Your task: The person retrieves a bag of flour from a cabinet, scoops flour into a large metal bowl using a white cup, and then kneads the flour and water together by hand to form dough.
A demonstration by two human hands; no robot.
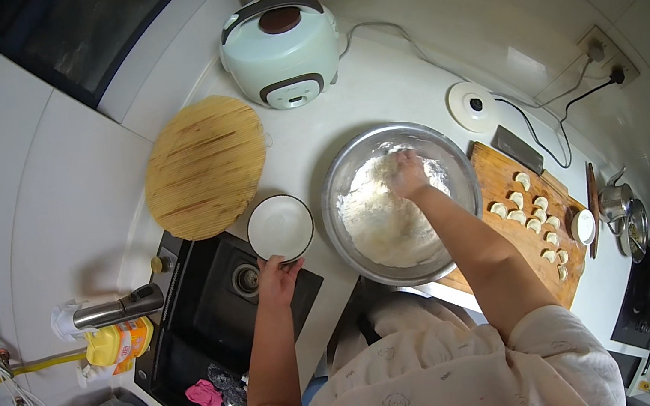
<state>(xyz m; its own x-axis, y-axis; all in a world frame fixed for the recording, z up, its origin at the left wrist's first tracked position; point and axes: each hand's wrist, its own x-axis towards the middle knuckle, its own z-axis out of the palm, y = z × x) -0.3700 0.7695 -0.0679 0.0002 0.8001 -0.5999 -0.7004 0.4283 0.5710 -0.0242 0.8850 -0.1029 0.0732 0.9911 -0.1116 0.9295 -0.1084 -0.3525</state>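
"Where is the flour (382, 232)?"
"In the metal basin (333, 214) on the desk (375, 90); the right hand (407, 175) rests in it, whether clenched or loose unclear."
"And the left hand (278, 282)?"
"It grips a white bowl (280, 227) by its rim, left of the basin. Dumplings (533, 225) lie right of the basin."

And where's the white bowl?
In the head view, the white bowl is left of centre, its near rim in the left hand, between the big metal bowl and the black sink.
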